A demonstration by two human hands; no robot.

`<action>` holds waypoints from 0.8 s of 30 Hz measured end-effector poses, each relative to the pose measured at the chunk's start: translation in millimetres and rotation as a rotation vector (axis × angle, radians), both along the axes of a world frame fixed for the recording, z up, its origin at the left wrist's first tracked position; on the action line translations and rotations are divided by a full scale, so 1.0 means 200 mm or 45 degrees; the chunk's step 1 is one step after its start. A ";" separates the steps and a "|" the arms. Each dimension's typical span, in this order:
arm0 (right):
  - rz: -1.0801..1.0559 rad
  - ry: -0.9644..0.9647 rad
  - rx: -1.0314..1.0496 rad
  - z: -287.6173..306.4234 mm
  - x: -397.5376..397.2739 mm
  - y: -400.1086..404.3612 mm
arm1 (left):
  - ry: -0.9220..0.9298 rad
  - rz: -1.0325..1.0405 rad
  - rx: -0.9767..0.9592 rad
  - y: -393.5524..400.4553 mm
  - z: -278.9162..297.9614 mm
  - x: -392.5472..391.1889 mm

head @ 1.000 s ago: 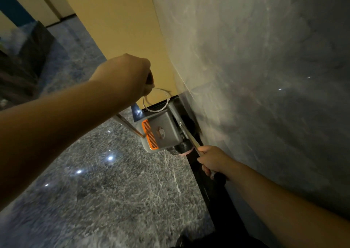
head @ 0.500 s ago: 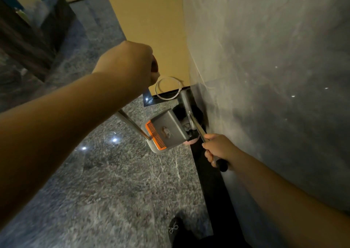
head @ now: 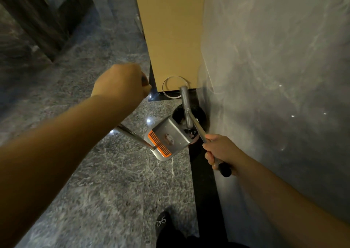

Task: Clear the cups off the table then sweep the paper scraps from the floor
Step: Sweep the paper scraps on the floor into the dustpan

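Both hands fisted: left hand [head: 121, 83] apparently grips the dustpan handle [head: 132, 134]; right hand [head: 220, 152] grips the broom handle [head: 198, 130].

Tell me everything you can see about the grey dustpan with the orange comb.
The dustpan is a grey, plastic-looking box with a row of orange comb teeth along one edge and a small round label on its face. It is tilted near the floor, beside the dark baseboard. A shiny metal handle runs from it up toward the left hand, which grips the top. Dark broom bristles sit just behind it; contact is unclear.
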State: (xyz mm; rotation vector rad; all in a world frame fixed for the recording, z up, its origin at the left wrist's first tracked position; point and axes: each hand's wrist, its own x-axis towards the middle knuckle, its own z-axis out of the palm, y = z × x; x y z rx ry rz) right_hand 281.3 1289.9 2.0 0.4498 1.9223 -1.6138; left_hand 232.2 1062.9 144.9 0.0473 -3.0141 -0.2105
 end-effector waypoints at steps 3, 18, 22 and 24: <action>0.082 0.022 0.024 0.03 0.03 -0.05 | 0.004 0.088 0.012 -0.11 -0.01 0.07; 0.558 -0.043 0.156 -0.15 0.02 -0.83 | -0.074 0.548 0.121 -0.97 -0.32 0.55; 0.671 -0.052 0.172 -0.19 0.03 -1.17 | -0.079 0.690 0.165 -1.25 -0.41 0.72; 0.728 -0.067 0.190 -0.19 0.04 -1.35 | -0.075 0.766 0.177 -1.38 -0.44 0.79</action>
